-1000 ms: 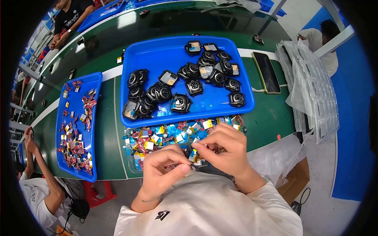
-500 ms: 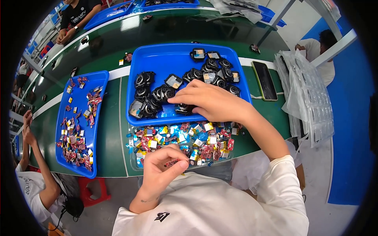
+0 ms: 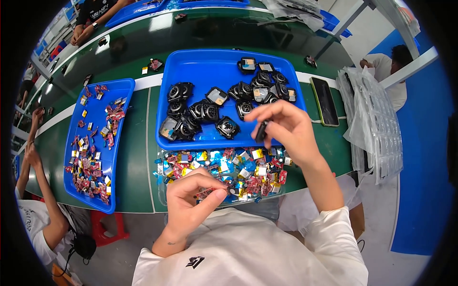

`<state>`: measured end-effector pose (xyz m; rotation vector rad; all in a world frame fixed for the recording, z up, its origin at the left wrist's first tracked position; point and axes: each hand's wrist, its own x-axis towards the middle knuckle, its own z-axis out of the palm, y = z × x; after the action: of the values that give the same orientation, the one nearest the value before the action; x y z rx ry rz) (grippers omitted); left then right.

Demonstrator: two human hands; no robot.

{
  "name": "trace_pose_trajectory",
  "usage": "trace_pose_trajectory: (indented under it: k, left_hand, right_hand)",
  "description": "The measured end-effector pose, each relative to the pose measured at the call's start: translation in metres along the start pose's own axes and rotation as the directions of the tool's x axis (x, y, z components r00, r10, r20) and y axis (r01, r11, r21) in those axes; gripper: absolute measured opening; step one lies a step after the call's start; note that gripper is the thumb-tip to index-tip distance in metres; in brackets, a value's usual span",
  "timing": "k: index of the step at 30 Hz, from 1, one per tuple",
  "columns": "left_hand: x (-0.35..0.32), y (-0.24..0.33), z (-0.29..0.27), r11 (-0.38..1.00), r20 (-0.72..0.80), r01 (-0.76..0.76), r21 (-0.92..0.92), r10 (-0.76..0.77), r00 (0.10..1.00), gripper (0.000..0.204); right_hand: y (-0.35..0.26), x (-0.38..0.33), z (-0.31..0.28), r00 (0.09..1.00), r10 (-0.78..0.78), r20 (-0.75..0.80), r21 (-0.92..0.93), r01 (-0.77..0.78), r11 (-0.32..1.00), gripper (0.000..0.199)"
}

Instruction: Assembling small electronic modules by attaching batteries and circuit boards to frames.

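My right hand (image 3: 291,136) pinches a black smartwatch case (image 3: 261,131) over the near right edge of a blue tray (image 3: 205,71). Several more black watch cases (image 3: 227,127) lie inside that tray, some showing round sensor backs and others a pale open inside. Closer to my body, my left hand (image 3: 187,202) closes thumb and fingers on a small red circuit board (image 3: 204,194), which the fingers partly cover. Under and beyond this hand is a clear plastic tray (image 3: 163,198) heaped with red circuit boards, yellow-and-white batteries and blue film bits (image 3: 262,178).
To the left stands a second blue tray (image 3: 90,126) holding red boards and batteries. A phone (image 3: 324,102) lies right of the main tray, beside stacked clear plastic trays (image 3: 374,124). Co-workers sit left, across the green table (image 3: 133,190), and at the right.
My right hand has lifted out of the watch cases and moved right and toward me, now with a watch case in its fingers. My left hand stays nearly in place with the board.
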<state>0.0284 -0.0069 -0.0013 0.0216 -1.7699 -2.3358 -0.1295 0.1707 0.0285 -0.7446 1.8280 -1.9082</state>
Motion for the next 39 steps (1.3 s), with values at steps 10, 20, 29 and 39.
trace_pose_trajectory:
  k: [10, 20, 29, 39]
  left_hand:
    - [0.013, 0.007, 0.012, 0.945, 0.018, -0.179, 0.275, 0.181, 0.983, 0.010]
    - [0.017, 0.004, 0.023, 0.829, -0.124, -0.103, 0.550, 0.202, 0.971, 0.006]
    - [0.017, 0.002, 0.024, 0.843, -0.169, -0.044, 0.536, 0.159, 0.973, 0.005]
    - [0.016, 0.000, 0.027, 0.841, -0.175, -0.029, 0.540, 0.146, 0.974, 0.005]
  right_hand:
    - [0.007, -0.050, 0.051, 0.984, 0.033, -0.176, 0.193, 0.002, 0.981, 0.021]
    - [0.022, -0.064, 0.062, 0.996, 0.009, -0.092, 0.220, 0.011, 0.975, 0.031]
    - [0.022, -0.065, 0.066, 0.991, 0.028, -0.134, 0.179, -0.004, 0.984, 0.024]
    - [0.027, -0.065, 0.069, 0.960, -0.116, -0.255, -0.046, 0.108, 0.993, 0.017]
